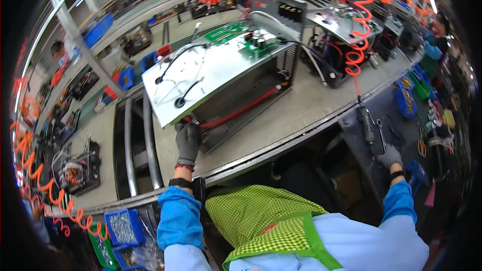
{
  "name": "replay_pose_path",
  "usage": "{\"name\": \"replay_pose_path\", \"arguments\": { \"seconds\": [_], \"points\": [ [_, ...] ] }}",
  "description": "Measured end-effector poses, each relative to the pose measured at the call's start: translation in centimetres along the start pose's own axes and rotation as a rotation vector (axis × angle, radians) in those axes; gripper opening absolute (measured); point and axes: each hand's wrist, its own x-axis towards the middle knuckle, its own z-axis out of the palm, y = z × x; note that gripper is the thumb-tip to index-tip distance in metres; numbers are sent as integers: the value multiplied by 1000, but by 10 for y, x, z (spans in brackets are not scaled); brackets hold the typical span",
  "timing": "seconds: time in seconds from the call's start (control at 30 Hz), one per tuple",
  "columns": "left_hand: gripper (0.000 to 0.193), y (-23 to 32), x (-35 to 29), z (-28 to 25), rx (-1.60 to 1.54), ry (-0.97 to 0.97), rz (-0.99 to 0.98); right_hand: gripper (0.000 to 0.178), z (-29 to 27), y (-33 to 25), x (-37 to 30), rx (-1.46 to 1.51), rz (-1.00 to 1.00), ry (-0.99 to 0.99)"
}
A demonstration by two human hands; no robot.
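Right hand: half past three, arm stretched wide, fingers by the wrench, grip unclear!
Left hand: eight o'clock, forearm upright, fingers at the metal unit, near corner; can't tell if clamped.
Metal unit: eleven o'clock, on the bench; looks heavy, stiff, best gripped low.
Circuit boards: twelve o'clock, probably fragile.

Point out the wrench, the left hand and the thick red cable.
Wrench (pixel 382 136): head view, on its shaft.
Left hand (pixel 188 142): head view, on its gloved back.
Red cable (pixel 243 111): head view, midway along its length.
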Motion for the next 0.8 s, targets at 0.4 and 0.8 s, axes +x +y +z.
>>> {"name": "replay_pose_path", "arguments": {
  "seconds": [0.4, 0.8],
  "points": [
    [34, 6, -4, -11, 197, -31, 55, 37, 29, 41, 29, 590, 72, 93],
    [36, 7, -3, -5, 308, 62, 110, 40, -93, -365, -132, 1199, -817, -1192]
  ]
}}
